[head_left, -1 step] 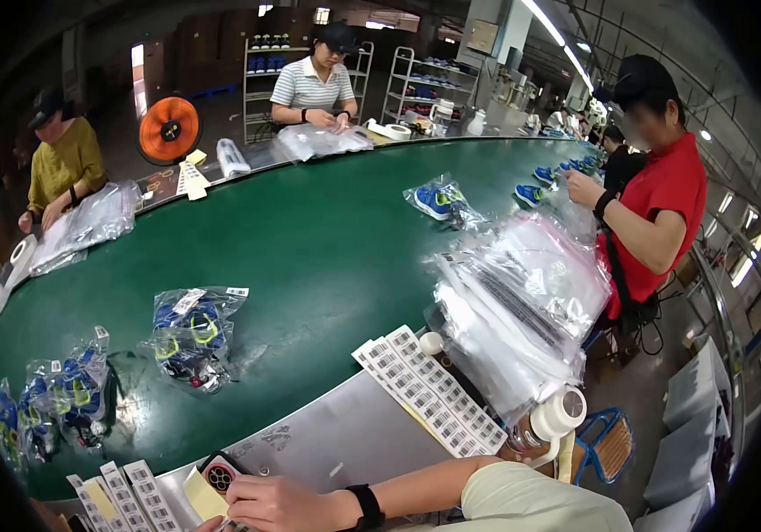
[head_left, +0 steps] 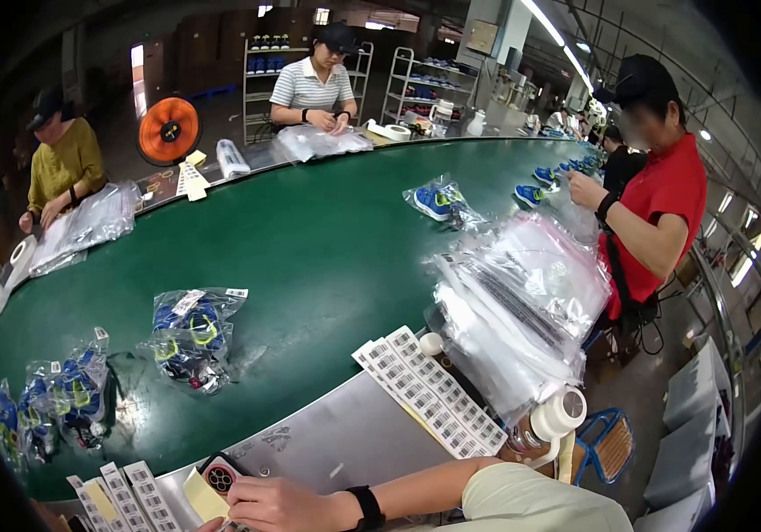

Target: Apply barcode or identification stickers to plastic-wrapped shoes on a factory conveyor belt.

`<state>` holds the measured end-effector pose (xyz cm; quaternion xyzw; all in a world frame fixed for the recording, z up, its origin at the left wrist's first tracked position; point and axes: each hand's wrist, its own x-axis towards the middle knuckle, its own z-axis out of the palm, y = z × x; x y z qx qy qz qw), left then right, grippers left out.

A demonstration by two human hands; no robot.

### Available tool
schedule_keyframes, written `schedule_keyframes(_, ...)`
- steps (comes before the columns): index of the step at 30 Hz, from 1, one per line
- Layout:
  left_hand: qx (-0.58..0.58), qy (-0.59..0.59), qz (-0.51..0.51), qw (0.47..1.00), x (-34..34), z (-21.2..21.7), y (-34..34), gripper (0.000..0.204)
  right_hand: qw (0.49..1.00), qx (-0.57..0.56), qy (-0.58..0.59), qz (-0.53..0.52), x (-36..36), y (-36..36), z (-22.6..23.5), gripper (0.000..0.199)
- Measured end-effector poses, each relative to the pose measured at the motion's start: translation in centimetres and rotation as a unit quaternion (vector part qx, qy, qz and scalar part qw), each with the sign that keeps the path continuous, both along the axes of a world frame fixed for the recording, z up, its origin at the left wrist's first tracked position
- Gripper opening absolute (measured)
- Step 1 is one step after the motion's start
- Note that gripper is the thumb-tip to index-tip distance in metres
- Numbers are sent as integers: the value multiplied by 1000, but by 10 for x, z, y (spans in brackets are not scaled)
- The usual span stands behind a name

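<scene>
My right hand [head_left: 278, 504] is at the lower edge, its fingers curled and pressed together beside a yellow paper slip [head_left: 206, 496]. What the fingertips pinch, if anything, is hidden. Only a fingertip of my left hand [head_left: 211, 525] shows, meeting the right fingers at the picture's edge. Just behind them lies a phone [head_left: 219, 477] on the metal worktop [head_left: 309, 434]. Strips of barcode labels [head_left: 148, 496] lie to the left. A larger set of label sheets [head_left: 429, 390] is spread along the worktop's right part.
On the green conveyor belt [head_left: 309, 239] lie bagged blue shoes [head_left: 190, 332], with more bagged shoes [head_left: 70, 390] at left. A stack of clear plastic bags [head_left: 522, 293] and a white-lidded bottle [head_left: 560, 412] stand right. Co-workers handle bags across the belt; a person in red [head_left: 664, 195] stands right.
</scene>
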<state>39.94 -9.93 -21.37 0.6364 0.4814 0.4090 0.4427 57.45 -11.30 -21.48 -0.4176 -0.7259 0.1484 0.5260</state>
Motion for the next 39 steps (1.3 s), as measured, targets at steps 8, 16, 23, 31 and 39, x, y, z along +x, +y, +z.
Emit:
schedule_keyframes(8,8,3,31,999,1,-9,-2,16,999,10,16,-29,-3,3,1,11)
schedule_keyframes(16,-22,-20,72,997,-4,-17,-1,17,992,73,-79,-71,-9,1,-7,11)
schedule_keyframes(23,-5,18,60,998,-7,-21,4,23,993,67,-66,-75,-12,-5,-10,14)
schedule_keyframes(31,10,21,7,1000,4,-16,1,28,986,106,-70,-110,-4,-3,-14,17)
schedule_keyframes(39,10,-6,16,1000,7,-17,0,28,982,127,-92,-107,-6,2,-17,17)
